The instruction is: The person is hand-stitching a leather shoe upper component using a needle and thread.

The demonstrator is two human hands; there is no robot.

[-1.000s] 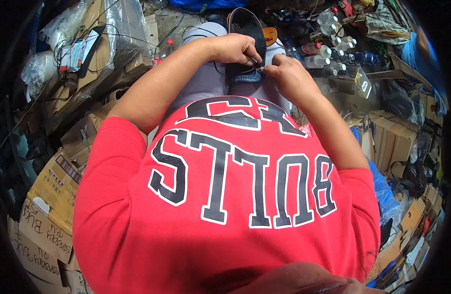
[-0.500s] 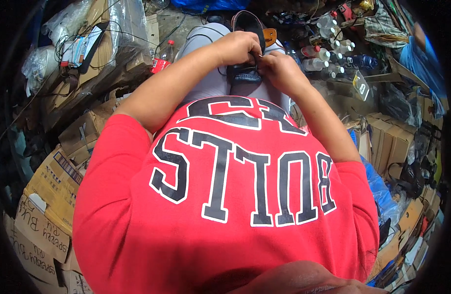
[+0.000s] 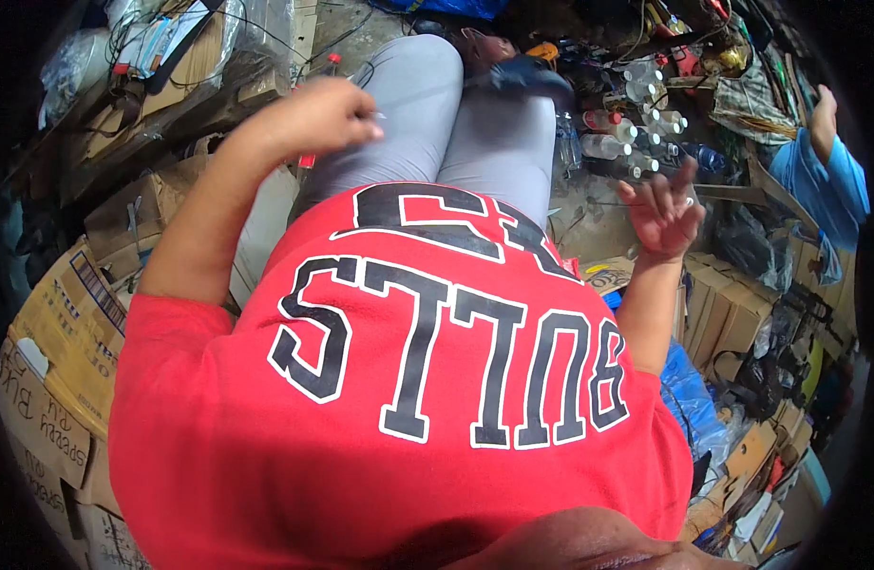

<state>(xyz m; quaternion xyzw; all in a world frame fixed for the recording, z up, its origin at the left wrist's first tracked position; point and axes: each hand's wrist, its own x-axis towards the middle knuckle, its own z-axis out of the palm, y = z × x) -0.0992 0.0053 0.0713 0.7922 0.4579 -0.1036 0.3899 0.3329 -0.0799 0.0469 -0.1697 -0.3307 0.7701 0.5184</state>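
Cluttered ground lay all around the seated person, crowded with boxes, bottles and wires. Between the two raised hands, on the far end of the grey-trousered legs (image 3: 456, 123), rested a dark shoe (image 3: 522, 74), blurred in the picture; neither hand touched it. The left hand (image 3: 318, 114) hung in the air above the left thigh, its fingers curled loosely inward, and whether it pinched anything small could not be told. The right hand (image 3: 663, 214) was lifted out to the side, well apart from the shoe, palm open and fingers spread, holding nothing; a pale ring showed on one finger.

Just beyond the right hand stood a cluster of clear plastic bottles (image 3: 627, 128) with white caps. Below that hand lay brown cardboard boxes (image 3: 731, 304) and a blue plastic bag (image 3: 689, 394). Left of the left hand sat more cardboard boxes (image 3: 62, 323), with clear plastic wrapping (image 3: 242, 43) over them farther out. Far off to the right of the right hand, another person's blue sleeve (image 3: 822, 185) reached into view.
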